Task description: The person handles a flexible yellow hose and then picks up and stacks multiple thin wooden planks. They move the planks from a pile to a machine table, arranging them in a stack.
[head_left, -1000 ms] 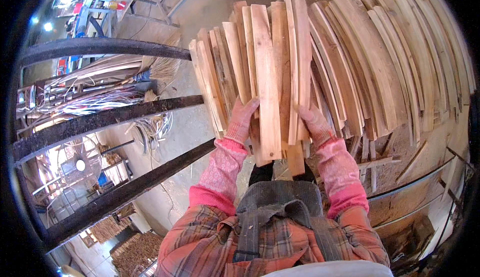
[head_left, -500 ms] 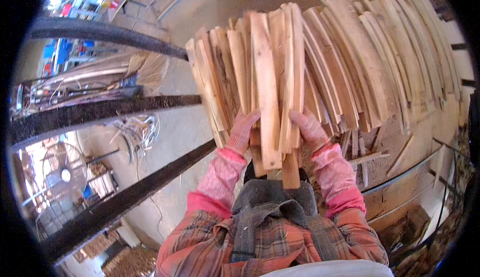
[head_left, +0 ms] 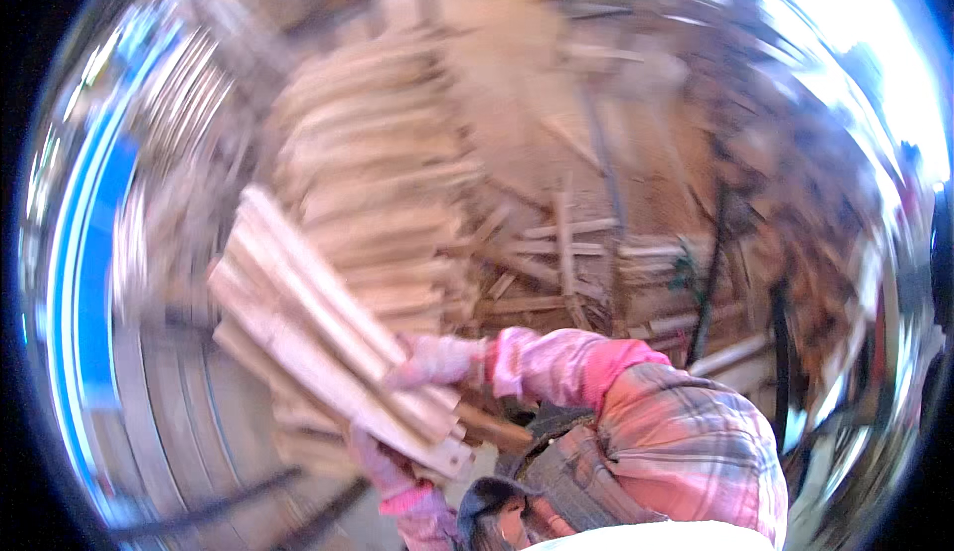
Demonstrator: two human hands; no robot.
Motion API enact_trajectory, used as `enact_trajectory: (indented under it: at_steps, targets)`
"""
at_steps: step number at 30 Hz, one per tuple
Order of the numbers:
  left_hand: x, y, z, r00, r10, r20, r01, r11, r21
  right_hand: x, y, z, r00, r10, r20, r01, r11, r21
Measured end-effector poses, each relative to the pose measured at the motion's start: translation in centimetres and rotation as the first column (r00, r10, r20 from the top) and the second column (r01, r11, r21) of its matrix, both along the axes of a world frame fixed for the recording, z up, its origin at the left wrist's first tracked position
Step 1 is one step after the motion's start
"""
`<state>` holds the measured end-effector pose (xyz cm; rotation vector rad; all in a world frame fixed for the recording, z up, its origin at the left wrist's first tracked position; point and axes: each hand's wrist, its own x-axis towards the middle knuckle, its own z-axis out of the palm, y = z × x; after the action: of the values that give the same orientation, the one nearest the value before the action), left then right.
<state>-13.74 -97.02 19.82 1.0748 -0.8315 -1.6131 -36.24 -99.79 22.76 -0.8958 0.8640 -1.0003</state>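
My left hand and my right hand grip a bundle of long, pale wooden boards between them, one hand on each side near the bundle's close end. The boards slant from the lower middle up toward the left, and their far ends fan slightly apart. Both hands are closed against the outer boards; the left is partly covered by the wood. Pink sleeve covers reach up my forearms. Behind the bundle stretches a long row of stacked boards, smeared by motion.
Loose wood scraps lie crisscrossed to the right of the row. Beyond them rises a heap of brown offcuts. Dark bars cross the lower left, and a blue panel shows at the far left.
My view has swung to the right. The boards, formerly upright in front of me among the row, are now held in both hands, tilted to the left and apart from the row.
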Motion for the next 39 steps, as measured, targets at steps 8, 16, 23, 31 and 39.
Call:
enact_trajectory:
  at_steps: [8,16,23,31,39]
  targets:
    - [-9.6,-4.7,18.4,0.927,-0.375,0.016,0.369,0.900,-0.231,-8.7,8.0,20.3,0.812,-0.535,-0.235,0.460,0.833,-0.307]
    - [-30.1,-3.7,43.1,0.425,-0.892,0.155,0.798,0.288,-0.529,-16.6,23.3,40.5,0.261,-0.952,-0.157,0.798,0.305,-0.520]
    - [-53.4,-2.9,55.1,0.070,-0.931,0.357,0.802,-0.160,-0.575,-30.0,28.9,47.1,0.028,-0.999,0.016,0.887,0.017,-0.462]
    - [-62.6,8.5,54.7,0.038,-0.369,0.929,0.824,-0.514,-0.238,-44.4,36.1,46.1,-0.170,-0.844,-0.509,0.807,0.177,-0.563]
    - [-56.7,9.5,52.7,0.196,-0.342,0.919,0.805,-0.479,-0.350,-47.1,40.9,41.9,0.211,-0.936,-0.281,0.878,0.308,-0.365]
